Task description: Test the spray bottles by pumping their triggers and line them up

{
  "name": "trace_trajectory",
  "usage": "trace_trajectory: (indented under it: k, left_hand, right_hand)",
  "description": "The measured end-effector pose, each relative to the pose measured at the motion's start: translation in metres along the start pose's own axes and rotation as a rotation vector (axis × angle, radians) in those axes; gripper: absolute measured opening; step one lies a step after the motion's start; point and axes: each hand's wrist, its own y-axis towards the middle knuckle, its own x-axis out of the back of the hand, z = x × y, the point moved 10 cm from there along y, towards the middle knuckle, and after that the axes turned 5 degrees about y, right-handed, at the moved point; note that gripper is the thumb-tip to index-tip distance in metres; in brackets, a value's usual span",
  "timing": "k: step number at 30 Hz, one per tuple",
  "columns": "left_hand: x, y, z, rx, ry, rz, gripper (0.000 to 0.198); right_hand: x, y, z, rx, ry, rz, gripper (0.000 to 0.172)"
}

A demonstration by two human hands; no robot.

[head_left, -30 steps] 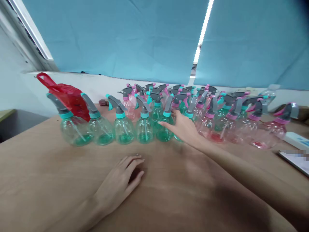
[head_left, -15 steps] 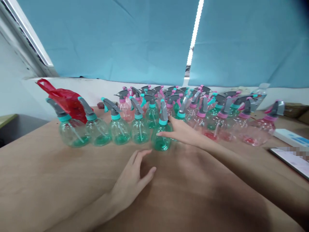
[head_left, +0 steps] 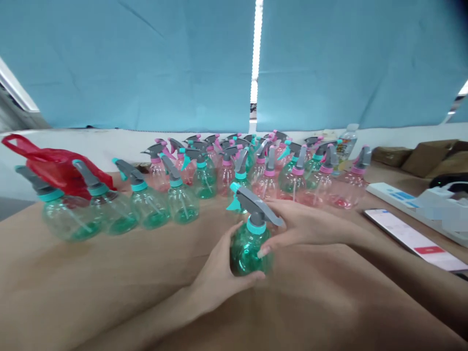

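Between my hands is a round green spray bottle (head_left: 248, 251) with a teal collar, a grey head and a teal nozzle that points left. My left hand (head_left: 221, 270) wraps the bottle's left side, thumb across its lower front. From the right, my right hand (head_left: 292, 226) grips the same bottle, its thumb on the front; its other fingers are hidden behind. Behind it another green spray bottle (head_left: 239, 192) is partly covered. To the left stand several green spray bottles (head_left: 183, 202) in a row, and to the right several pink ones (head_left: 268, 184).
More spray bottles crowd the back of the wooden table (head_left: 153, 273). A red plastic bag (head_left: 62, 168) lies at the left. On the right are a phone (head_left: 409, 239), a white power strip (head_left: 398, 197), a clear drink bottle (head_left: 345, 148) and cardboard boxes (head_left: 427, 156).
The green spray bottle has come out of the row toward me, its head now turned sideways. My left hand has closed on it beside my right hand. The view has swung right.
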Motion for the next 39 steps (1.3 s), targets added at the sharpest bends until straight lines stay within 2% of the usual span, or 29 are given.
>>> trace_trajectory:
  k: [3, 7, 12, 15, 19, 26, 30, 35, 39]
  left_hand:
    - [-0.017, 0.01, -0.009, -0.037, 0.017, 0.026, 0.081]
    - [-0.036, 0.024, -0.023, -0.123, 0.079, 0.034, 0.087]
    - [-0.051, 0.036, -0.033, -0.177, 0.111, 0.066, 0.096]
    - [-0.049, 0.035, -0.028, -0.163, 0.192, 0.087, 0.094]
    - [-0.04, 0.028, -0.005, -0.061, 0.379, 0.123, 0.081]
    - [-0.026, 0.021, 0.016, -0.03, 0.707, 0.18, 0.055]
    - [-0.028, 0.022, 0.017, -0.05, 0.761, 0.181, 0.055]
    - [-0.028, 0.02, 0.019, -0.065, 0.773, 0.152, 0.054]
    - [-0.029, 0.02, 0.021, -0.046, 0.801, 0.184, 0.053]
  right_hand:
    - [0.014, -0.014, -0.011, -0.077, 0.027, -0.103, 0.045]
    - [0.023, -0.023, -0.009, -0.037, 0.213, -0.253, 0.047]
    - [0.027, -0.024, -0.012, -0.001, 0.319, -0.391, 0.016]
    - [0.025, -0.019, -0.021, -0.005, 0.376, -0.396, 0.015]
    - [0.023, -0.011, -0.03, 0.025, 0.393, -0.385, 0.024]
    - [0.026, -0.001, -0.044, 0.053, 0.361, -0.435, 0.009]
    - [0.031, -0.001, -0.04, 0.08, 0.323, -0.451, 0.005]
    - [0.036, -0.005, -0.031, 0.118, 0.323, -0.456, 0.01]
    - [0.036, -0.007, -0.03, 0.096, 0.301, -0.453, 0.012]
